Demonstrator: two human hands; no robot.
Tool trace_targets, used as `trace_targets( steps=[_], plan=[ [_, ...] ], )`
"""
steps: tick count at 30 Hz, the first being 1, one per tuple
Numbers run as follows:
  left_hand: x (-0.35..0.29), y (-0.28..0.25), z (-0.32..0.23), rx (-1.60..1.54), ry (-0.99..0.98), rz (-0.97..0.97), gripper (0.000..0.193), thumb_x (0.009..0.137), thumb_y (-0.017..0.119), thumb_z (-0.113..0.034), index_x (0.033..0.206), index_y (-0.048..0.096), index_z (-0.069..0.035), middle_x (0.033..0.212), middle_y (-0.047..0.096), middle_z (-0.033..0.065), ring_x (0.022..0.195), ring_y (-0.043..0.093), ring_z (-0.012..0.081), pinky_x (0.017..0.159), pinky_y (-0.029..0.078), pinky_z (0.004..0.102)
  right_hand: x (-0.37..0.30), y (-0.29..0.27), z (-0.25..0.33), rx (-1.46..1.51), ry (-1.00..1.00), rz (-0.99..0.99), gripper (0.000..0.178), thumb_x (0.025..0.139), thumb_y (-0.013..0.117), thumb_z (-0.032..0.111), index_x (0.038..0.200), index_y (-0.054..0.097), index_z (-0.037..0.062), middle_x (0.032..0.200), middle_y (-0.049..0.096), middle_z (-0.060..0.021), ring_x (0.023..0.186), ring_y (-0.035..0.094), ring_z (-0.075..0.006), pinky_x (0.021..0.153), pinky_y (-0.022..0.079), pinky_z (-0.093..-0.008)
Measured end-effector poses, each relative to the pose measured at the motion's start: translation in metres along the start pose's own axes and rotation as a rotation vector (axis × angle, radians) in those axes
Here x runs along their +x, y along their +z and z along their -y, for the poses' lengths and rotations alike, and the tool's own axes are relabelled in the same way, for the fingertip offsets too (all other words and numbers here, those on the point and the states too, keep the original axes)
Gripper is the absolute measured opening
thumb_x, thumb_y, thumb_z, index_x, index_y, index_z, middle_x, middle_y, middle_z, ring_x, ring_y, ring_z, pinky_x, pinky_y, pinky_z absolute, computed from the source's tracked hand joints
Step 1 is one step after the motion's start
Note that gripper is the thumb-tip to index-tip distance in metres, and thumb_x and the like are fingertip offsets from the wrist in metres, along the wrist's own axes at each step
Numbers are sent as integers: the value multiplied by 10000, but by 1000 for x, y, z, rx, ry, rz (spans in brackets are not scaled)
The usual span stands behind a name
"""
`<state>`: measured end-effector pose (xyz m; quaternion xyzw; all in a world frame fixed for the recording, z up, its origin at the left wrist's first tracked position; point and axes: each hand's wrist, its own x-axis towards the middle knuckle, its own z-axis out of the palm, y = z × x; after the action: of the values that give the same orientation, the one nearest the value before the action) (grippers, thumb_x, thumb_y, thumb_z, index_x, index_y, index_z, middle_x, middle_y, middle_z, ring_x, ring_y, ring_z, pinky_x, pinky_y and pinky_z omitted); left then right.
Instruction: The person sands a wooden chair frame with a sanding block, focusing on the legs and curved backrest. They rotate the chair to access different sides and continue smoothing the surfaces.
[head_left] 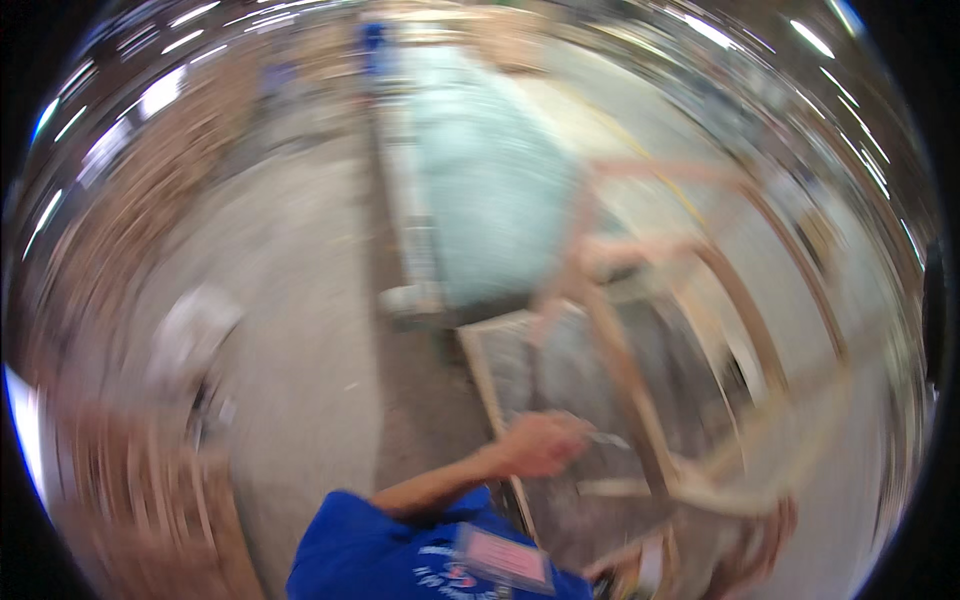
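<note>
My left hand (548,443) is closed in front of my chest, above a dark-topped work table (570,515). A thin pale thing sticks out past its fingers, too smeared to name. To the right, a wooden frame (630,385) of joined bars and curved rails, like a chair frame, stands tilted over the table. At the frame's near lower corner is my right hand (768,545), blurred, its fingers seeming to wrap round the pale rail. Motion blur hides the frame's joints and the exact grip.
Beyond the table stretches a long surface covered in pale blue-green sheeting (490,180). Slatted wooden pieces (150,500) stand at the lower left, near a white bag-like bundle (195,335) on the concrete floor (300,300). Stacked wood (150,190) lines the far left.
</note>
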<state>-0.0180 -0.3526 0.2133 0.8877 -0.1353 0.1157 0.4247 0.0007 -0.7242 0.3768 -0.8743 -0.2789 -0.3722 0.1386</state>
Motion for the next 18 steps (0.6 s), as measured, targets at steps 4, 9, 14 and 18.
trace_targets(
  steps=[4, 9, 14, 18],
  plan=[
    [30, -2, -14, -64, 101, -26, 225, 903, 630, -80, 1117, 682, -35, 1056, 706, 165, 912, 690, 348, 769, 561, 417, 20, 21, 24, 30, 134, 32, 214, 818, 647, -60, 1015, 711, -6, 1181, 689, -181, 1241, 589, -388, 1069, 449, -516],
    [55, -8, -15, -212, 234, 88, 249, 883, 649, -13, 1131, 665, -6, 1016, 700, 179, 835, 694, 346, 721, 555, 377, 40, 12, 13, 85, 86, 138, 275, 966, 581, 278, 1062, 715, 57, 1189, 690, -125, 1237, 592, -340, 1097, 410, -518],
    [65, 9, -54, -287, 368, 89, 244, 886, 651, -11, 1128, 662, 7, 993, 697, 191, 829, 694, 351, 720, 553, 380, 42, 10, -84, 212, 141, 74, 564, 1046, 386, 486, 1097, 699, 20, 1219, 672, -150, 1238, 578, -366, 1120, 370, -511],
    [58, -3, -45, -292, 288, 95, 241, 889, 644, -3, 1128, 659, 18, 981, 696, 192, 835, 697, 344, 720, 550, 373, 51, 19, -98, 229, 289, 86, 564, 1008, 466, 498, 1126, 695, -4, 1220, 678, -149, 1272, 561, -365, 1146, 331, -526]
  ],
)
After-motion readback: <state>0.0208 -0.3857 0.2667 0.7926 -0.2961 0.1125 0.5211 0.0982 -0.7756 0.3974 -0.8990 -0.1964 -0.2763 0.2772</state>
